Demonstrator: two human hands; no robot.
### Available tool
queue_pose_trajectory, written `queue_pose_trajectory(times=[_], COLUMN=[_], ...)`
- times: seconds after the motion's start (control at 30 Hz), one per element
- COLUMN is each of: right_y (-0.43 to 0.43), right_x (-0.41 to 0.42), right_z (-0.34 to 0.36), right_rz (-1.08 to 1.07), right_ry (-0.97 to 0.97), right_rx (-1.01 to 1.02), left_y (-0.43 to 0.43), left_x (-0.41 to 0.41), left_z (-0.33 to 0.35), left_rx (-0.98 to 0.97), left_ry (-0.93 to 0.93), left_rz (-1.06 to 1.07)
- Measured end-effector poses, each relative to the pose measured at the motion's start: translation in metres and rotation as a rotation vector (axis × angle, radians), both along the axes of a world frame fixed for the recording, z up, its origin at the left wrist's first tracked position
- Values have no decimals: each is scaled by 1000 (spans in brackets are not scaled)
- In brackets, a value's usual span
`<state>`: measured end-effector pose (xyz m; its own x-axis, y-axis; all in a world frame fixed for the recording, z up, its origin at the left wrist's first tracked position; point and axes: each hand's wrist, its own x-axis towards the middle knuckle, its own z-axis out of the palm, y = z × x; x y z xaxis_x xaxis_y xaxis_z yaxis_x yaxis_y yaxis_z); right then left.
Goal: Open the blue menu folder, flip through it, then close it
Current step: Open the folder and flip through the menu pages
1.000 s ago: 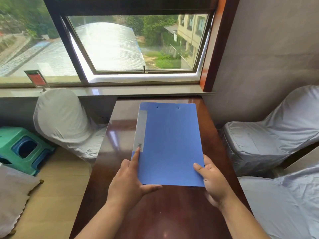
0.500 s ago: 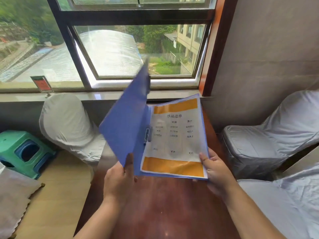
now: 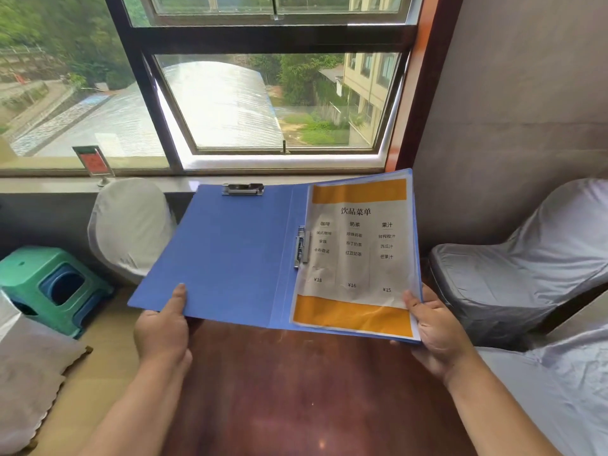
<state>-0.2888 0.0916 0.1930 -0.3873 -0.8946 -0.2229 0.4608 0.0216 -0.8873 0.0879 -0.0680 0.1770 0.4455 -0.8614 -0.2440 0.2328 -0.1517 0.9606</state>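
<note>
The blue menu folder [image 3: 237, 255] is spread fully open and held up above the dark wooden counter [image 3: 296, 390], tilted toward the person, so the main risk is in the page turning that comes next: one hand must let go of its edge, and the wide, thin cover could then sag or swing shut on that side. The menu page [image 3: 357, 255] sits in a glossy plastic sleeve pinned by a metal clip [image 3: 302, 246] near the spine, and that slick film looks hard to pick up by one layer, so a thumb might slide over it or lift several sheets at once. Pulling the sheet too sharply could also strain it at the clip. The left hand [image 3: 162, 327] is closed in a pinch on the near edge of the left cover, thumb lying flat on the inner face and the other fingers hidden underneath. The right hand [image 3: 434, 334] grips the near right corner in a loose curl, its thumb pressing on the sleeve's edge and its palm supporting the back cover from below.
</note>
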Motion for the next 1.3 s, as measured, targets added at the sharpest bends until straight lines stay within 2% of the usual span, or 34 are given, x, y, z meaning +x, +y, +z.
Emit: queue_pose_trajectory(times=[0.07, 0.13, 0.17, 0.23, 0.27, 0.3, 0.43, 0.53, 0.67, 0.9, 0.97, 1.07, 1.13, 1.23, 1.3], right_y=[6, 10, 11, 10, 9, 6, -5, -12, -14, -7, -4, 2, 5, 8, 7], right_x=[-5, -8, -6, -1, 4, 10, 42, 61, 71, 67, 60, 47, 36, 25, 22], right_z=[-2, -4, -4, -4, -3, -2, 0, 3, 4, 5, 4, 3, 2, 2, 2], right_rz=[-10, -21, -29, -37, -33, -27, -6, 14, 49, 49, 47, 26, 11, 15, 16], right_ry=[1, -7, -12, -23, -32, -39, -46, -69, -147, -116, -126, -139, -143, -138, -135], right_rx=[16, 25, 26, 20, 13, 4, -39, -89, -142, -99, -128, -123, -128, -113, -102], left_y=[-12, -18, -18, -11, -2, 9, 61, 84, 92, 86, 84, 74, 62, 47, 43], left_x=[23, 36, 39, 31, 18, 1, -83, -125, -136, -134, -130, -112, -93, -71, -65], left_z=[5, 7, 9, 16, 20, 26, 40, 40, 40, 50, 54, 55, 49, 39, 33], left_rx=[8, 12, 34, 47, -29, -146, -550, -599, -548, -685, -604, -327, -211, -95, -29], left_ry=[-10, -144, -323, -804, -1004, -1122, -1273, -1380, -1293, -1292, -1144, -671, -470, -274, -291], left_rz=[31, 18, 8, -83, -162, -261, -679, -855, -856, -696, -641, -477, -311, -186, -165])
